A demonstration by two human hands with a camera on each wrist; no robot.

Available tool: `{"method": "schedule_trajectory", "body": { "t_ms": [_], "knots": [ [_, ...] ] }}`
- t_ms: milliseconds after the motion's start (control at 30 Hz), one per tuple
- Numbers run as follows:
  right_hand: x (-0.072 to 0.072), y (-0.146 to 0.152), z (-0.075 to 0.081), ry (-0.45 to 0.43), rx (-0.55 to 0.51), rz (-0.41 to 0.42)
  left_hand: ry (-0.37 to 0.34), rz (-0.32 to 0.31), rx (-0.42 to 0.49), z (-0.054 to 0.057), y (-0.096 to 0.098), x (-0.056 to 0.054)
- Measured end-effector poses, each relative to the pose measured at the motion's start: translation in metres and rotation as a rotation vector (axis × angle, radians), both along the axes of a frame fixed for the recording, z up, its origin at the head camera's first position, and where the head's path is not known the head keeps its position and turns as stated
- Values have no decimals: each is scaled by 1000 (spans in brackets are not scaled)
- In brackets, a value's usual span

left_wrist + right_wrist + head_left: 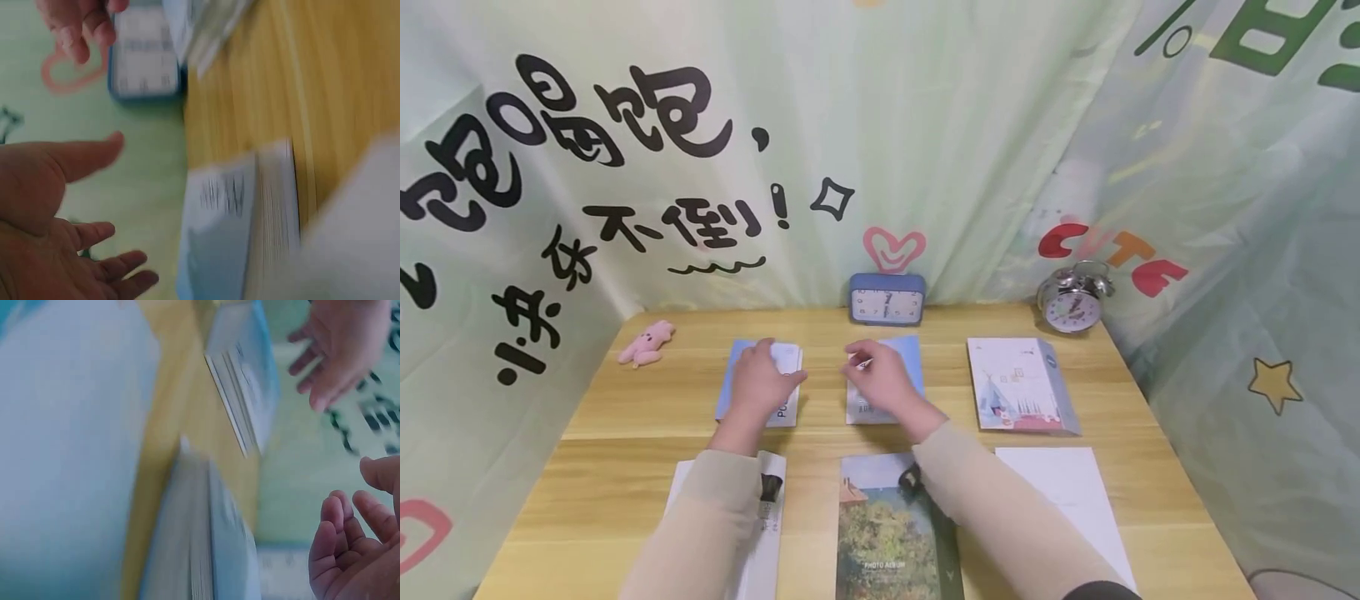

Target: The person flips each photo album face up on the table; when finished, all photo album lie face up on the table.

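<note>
My left hand (pixel 760 379) hovers over a blue-and-white book (pixel 787 392) with its thumb spread away from the fingers. The left wrist view shows that palm (pixel 37 225) bare, beside the thick book (pixel 219 231) with visible page edges. Over a second blue-and-white book (pixel 912 358) is my right hand (pixel 880 375), its fingers loosely bent. In the right wrist view these fingers (pixel 331 531) hold nothing, and the second book (pixel 231 550) lies beside them, blurred. Both hands appear apart from the books and partly hide them in the head view.
A blue clock (pixel 887 300) stands at the back, a silver alarm clock (pixel 1071 300) at back right, and a pink toy (pixel 647 343) at back left. A white box-like book (pixel 1011 383) lies right. Nearer are a photo album (pixel 887 533), a white book (pixel 771 533) and a white sheet-like item (pixel 1067 483).
</note>
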State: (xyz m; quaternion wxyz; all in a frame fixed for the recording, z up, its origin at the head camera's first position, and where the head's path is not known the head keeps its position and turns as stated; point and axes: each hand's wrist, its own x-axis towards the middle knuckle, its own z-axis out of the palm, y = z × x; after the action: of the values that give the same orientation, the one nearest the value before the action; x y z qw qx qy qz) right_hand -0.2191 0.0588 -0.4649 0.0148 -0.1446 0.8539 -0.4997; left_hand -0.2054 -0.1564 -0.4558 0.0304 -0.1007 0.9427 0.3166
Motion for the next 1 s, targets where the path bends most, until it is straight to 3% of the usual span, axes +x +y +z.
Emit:
{"method": "schedule_trajectory", "body": {
  "t_ms": [167,267,367,467,633,1000],
  "knots": [
    [-7,47,-2,3,-45,-163,-44,-84,246,-1,34,-4],
    [-7,69,-11,-75,-73,-260,-59,-107,277,-7,51,-7],
    [-4,83,-21,-179,-68,-318,-81,-130,254,-15,66,-8],
    [0,91,-31,-259,-6,-308,-126,-148,236,-23,79,-6],
    [3,93,-43,-325,85,-219,-163,-167,189,-31,95,-3],
    [6,100,-51,-396,22,-202,-150,-137,117,-36,113,0]
  ]
}}
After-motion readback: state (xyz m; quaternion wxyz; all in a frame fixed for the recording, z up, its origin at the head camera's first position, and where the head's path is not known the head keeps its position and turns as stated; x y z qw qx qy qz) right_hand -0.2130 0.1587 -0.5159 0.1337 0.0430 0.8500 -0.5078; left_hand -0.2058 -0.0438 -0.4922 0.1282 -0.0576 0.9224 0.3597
